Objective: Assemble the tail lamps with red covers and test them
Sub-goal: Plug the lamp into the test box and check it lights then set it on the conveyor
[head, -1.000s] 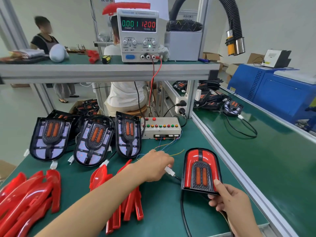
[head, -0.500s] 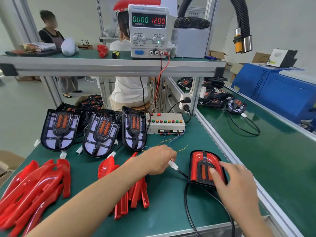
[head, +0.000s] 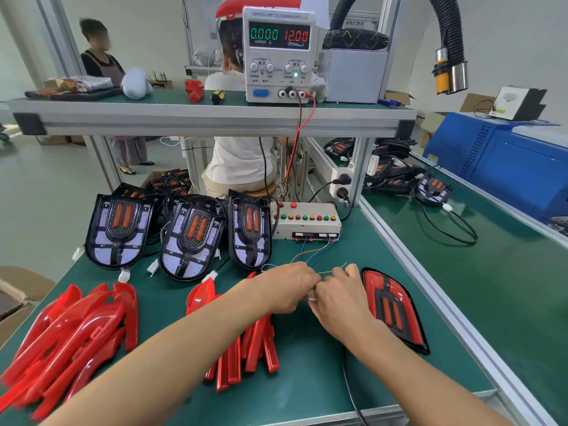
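Head view: left hand [head: 289,287] and right hand [head: 338,298] meet knuckle to knuckle over the green bench [head: 307,379], both curled tight around a small white connector [head: 312,296]; it is mostly hidden, so which fingers pinch it is hard to tell. Thin coloured wires [head: 313,253] run from the hands back to the test box [head: 305,221]. Just right of the right hand lies the assembled tail lamp [head: 395,309], red cover on. Loose red covers [head: 70,330] pile at left, uncovered lamps [head: 190,238] behind. On the shelf, the power supply [head: 278,53] reads 0.000 and 12.00.
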The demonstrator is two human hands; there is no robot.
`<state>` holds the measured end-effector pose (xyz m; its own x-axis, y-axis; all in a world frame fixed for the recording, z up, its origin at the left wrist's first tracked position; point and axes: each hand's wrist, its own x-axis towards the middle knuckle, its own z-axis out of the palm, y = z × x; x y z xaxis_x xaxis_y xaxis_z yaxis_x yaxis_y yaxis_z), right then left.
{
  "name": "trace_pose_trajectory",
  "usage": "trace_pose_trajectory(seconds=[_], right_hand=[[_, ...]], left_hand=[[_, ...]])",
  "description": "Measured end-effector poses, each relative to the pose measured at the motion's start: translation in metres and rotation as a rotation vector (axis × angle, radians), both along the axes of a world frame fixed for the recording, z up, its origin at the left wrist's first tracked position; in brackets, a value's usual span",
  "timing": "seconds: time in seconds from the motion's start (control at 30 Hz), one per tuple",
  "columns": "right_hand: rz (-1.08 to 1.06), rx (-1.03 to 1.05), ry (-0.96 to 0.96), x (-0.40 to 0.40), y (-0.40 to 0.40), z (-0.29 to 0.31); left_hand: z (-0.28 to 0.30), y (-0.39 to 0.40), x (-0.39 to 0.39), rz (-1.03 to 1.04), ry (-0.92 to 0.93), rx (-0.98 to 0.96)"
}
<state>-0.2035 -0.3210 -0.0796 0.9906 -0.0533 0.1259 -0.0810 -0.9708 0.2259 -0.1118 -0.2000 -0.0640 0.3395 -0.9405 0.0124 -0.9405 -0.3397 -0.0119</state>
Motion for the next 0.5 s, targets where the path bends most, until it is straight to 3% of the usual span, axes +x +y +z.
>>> trace_pose_trajectory(seconds=[0.5], right_hand=[[-0.008, -0.010, 0.150, -0.0029, 0.0084, 0.0063]], left_hand=[[-0.0006, 0.0060, 0.0044, -0.036, -0.106, 0.143]])
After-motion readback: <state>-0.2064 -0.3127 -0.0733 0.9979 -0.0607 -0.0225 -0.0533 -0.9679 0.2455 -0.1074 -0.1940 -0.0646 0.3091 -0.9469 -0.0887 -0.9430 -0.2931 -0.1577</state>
